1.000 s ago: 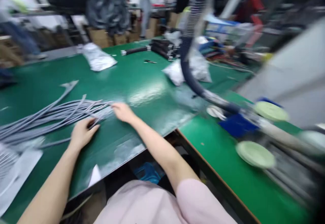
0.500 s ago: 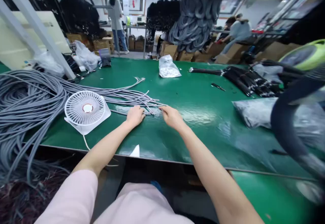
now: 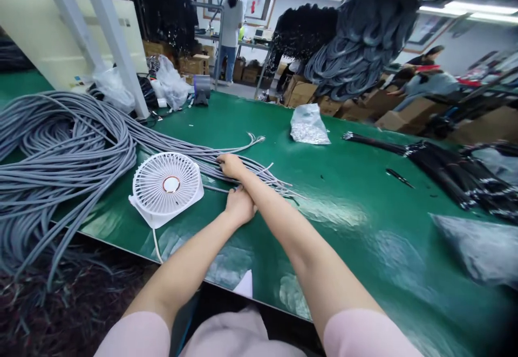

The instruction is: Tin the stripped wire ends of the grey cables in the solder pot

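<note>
A big bundle of grey cables (image 3: 60, 146) lies across the green table (image 3: 343, 227), its loose ends fanned out in the middle. My right hand (image 3: 230, 165) reaches leftward across my left arm, and its fingers close over several of the cables beside a white desk fan (image 3: 168, 187). My left hand (image 3: 239, 206) rests on the table just below, curled. Its fingertips are partly hidden under my right forearm, and one thin grey cable runs into them.
A crumpled plastic bag (image 3: 308, 125) lies further back. Black cable bundles (image 3: 449, 170) and a small black tool (image 3: 399, 177) are at the right, another plastic bag (image 3: 477, 246) at the near right. White posts (image 3: 111, 38) stand at the back left. People work in the background.
The view has swung left. My right hand has crossed over my left arm, from the cable ends to the cables beside the fan. My left hand has drawn back toward me.
</note>
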`<state>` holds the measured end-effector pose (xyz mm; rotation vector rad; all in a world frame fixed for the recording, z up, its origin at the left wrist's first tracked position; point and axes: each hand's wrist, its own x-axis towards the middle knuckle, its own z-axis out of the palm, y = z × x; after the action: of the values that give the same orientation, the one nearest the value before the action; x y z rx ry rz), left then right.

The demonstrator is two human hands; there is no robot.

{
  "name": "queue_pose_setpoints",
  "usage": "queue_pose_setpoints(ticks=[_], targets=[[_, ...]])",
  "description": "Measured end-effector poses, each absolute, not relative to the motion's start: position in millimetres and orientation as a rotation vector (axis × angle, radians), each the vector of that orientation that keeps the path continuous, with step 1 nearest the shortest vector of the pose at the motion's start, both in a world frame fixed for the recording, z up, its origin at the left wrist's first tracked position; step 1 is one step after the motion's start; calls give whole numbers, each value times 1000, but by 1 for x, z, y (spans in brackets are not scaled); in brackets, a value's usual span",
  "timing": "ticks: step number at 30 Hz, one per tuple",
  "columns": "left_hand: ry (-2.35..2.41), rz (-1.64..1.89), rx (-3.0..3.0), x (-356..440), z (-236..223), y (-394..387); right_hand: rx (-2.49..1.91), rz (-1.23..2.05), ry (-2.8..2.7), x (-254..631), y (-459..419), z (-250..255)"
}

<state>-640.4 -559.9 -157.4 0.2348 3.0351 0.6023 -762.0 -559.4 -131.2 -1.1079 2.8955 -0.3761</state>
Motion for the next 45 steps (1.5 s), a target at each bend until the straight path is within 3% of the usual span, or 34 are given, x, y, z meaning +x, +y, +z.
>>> queue_pose_setpoints(ticks=[8,15,24,33,40,45], targets=[[3099,658,8,-656,-166,-582,-934,-563,3086,-738,-428,-104],[3046,649,58,-669,-169,-575,-732,-832,3076,-689,-308,-136],[2901,529,384,-518,-150,-522,-485,-1108,2918,-602,-219,-140],[2931,317,341,-488,-119,-493,-379,-1390,2534,-487,-198,-112],[3013,357,365,-486,-133,-497,-116,-1567,2243,-382,-228,-145],[3031,396,493,-495,-145,-506,328,-1493,2176,-263,-265,-190]])
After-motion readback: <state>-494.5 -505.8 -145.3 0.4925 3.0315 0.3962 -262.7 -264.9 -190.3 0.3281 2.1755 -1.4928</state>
